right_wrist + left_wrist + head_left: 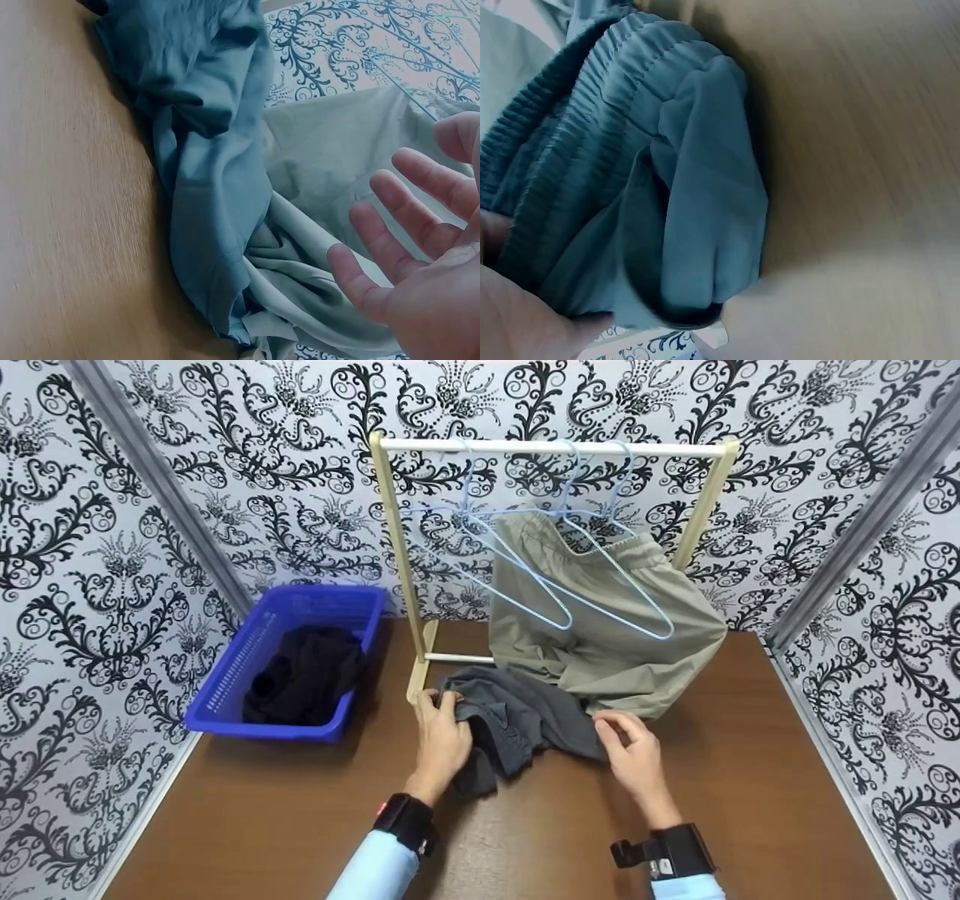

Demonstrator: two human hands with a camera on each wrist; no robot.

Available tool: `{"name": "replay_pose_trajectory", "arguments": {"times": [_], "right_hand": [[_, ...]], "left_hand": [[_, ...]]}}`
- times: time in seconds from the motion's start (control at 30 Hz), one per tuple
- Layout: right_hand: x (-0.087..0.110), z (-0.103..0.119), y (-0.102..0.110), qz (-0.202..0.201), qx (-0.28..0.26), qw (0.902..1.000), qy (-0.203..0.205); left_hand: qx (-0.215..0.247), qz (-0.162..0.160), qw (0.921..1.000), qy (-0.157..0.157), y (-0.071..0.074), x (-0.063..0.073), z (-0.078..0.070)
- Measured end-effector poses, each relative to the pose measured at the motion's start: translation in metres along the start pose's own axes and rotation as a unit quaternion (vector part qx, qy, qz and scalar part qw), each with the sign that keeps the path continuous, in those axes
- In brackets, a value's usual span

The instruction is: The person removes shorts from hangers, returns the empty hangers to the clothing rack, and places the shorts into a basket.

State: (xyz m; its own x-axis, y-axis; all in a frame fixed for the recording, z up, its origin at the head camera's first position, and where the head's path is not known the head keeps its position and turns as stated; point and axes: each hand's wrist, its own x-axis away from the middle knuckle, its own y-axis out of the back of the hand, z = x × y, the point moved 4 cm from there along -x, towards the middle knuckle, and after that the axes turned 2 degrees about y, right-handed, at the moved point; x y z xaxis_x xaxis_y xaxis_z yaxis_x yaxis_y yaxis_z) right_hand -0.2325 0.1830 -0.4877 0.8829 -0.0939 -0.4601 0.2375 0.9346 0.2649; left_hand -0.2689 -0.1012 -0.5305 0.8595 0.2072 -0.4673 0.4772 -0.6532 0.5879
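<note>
A crumpled pair of dark grey shorts (525,712) with a gathered elastic waistband (592,127) lies on the table. My left hand (441,739) grips the shorts at their left end; in the left wrist view, fingers and thumb are at the waistband, partly hidden by cloth. By the right end of the shorts is my right hand (634,750). Its fingers (405,202) look spread and loosely bent in the right wrist view, apart from the cloth. Khaki shorts (600,615) hang from a light blue hanger (611,510) just behind, their lower part near the dark grey shorts.
A wooden rack with a white rail (525,446) stands at the back, bearing two more light blue hangers (517,562) in front of the khaki shorts. To the left, a blue plastic basket (217,690) holds black clothing (307,675). Patterned panels (97,585) enclose the brown table (510,847).
</note>
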Motion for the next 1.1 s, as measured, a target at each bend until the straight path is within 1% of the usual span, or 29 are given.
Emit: {"name": "replay_pose_trajectory", "arguments": {"times": [0.1,0.2,0.27,0.37,0.53,0.67,0.8,0.9,1.03,1.07,1.1], "right_hand": [[0.001,0.008,0.0,0.0,-0.005,0.9999,0.008],[0.002,0.009,0.0,-0.001,-0.004,0.9999,0.014],[0.002,0.008,0.0,-0.001,-0.004,0.9999,0.016],[0.002,0.006,-0.001,0.002,-0.009,0.9998,0.018],[0.003,0.006,-0.002,0.006,-0.028,0.9994,0.02],[0.004,0.004,-0.002,0.004,-0.026,0.9992,0.031],[0.004,0.001,-0.004,0.006,-0.028,0.999,0.033],[0.003,-0.009,-0.006,0.007,-0.032,0.9992,0.021],[0.002,-0.028,-0.009,0.006,-0.023,0.9996,0.013],[0.002,-0.029,-0.01,0.006,-0.019,0.9997,0.013],[0.002,-0.026,-0.011,0.008,-0.016,0.9997,0.017]], "left_hand": [[-0.03,0.058,0.9976,0.024,-0.008,0.002,0.002],[-0.051,0.093,0.9939,0.031,-0.015,0.004,0.003],[-0.063,0.104,0.992,0.033,-0.019,0.004,0.004],[-0.074,0.122,0.9887,0.047,-0.025,0.006,0.006],[-0.092,0.165,0.978,0.088,-0.035,0.009,0.008],[-0.118,0.185,0.9707,0.098,-0.042,0.009,0.009],[-0.15,0.21,0.9587,0.12,-0.05,0.011,0.015],[-0.161,0.229,0.9497,0.14,-0.054,0.012,0.018],[-0.166,0.247,0.9425,0.151,-0.059,0.009,0.019],[-0.167,0.252,0.9408,0.153,-0.06,0.008,0.019],[-0.169,0.256,0.9391,0.154,-0.061,0.007,0.019]]}}
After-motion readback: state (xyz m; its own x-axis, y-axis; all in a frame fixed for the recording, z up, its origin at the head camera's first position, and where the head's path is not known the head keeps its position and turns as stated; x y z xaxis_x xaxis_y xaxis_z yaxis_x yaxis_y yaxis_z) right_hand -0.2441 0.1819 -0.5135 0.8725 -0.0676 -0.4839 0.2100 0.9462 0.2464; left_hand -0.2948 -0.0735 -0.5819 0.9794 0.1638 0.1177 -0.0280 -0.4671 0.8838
